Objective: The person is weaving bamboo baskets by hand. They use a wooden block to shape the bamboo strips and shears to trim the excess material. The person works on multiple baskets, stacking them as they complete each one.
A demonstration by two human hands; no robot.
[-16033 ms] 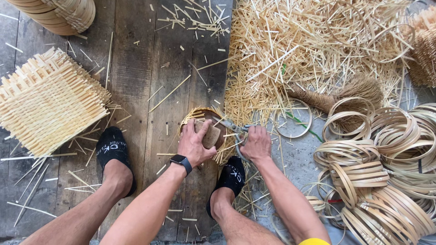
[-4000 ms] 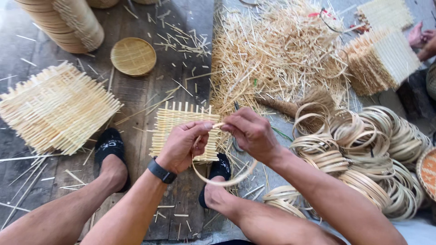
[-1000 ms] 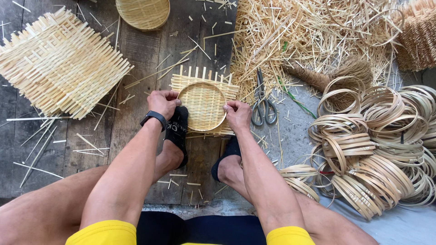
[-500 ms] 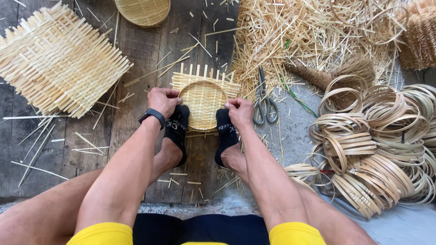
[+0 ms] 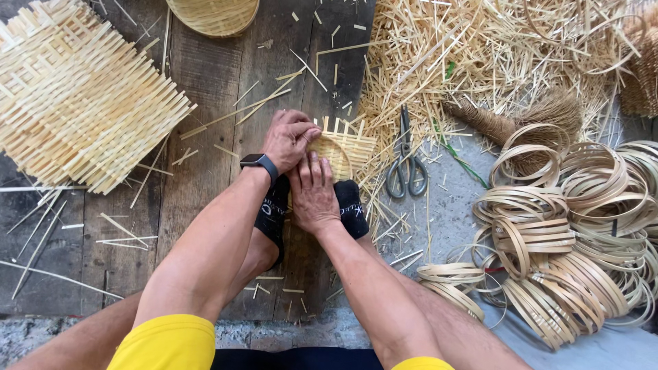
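Dark weathered wooden plank floor (image 5: 205, 89) — littered with pale bamboo offcuts, carrying everything listed.
Loose heap of pale split-bamboo slivers (image 5: 493, 55) — upper right, spilling toward centre.
Large flat square mat of woven pale bamboo strips (image 5: 75, 103) — upper left, ends unfinished and splayed.
Pile of coiled tan bamboo hoops (image 5: 569, 226) — right side, many rings overlapping, some leaning on one another.
Round shallow woven bamboo basket (image 5: 212, 14) — top edge, partly cut off by the frame.
Brown fibre hand brush (image 5: 528, 116) — lying on the slivers, just above the hoops.
Small square woven bamboo piece with a round hoop laid on it (image 5: 339, 151) — centre, on the floor just ahead of the feet, near edge pinned under both hands.
Pair of black socks with white lettering (image 5: 353, 209) — on the feet, side by side, directly behind the small woven piece.
Grey metal scissors (image 5: 406, 171) — just right of the small woven piece, blades closed, handles toward the wearer.
Left hand (image 5: 288, 140) — fingers curled together, clamped down on the left rim of the hoop; black smartwatch (image 5: 259, 163) at the wrist.
Right hand (image 5: 314, 192) — flat, fingers straight and close together, pressing on the near edge of the woven piece; grip closes on nothing.
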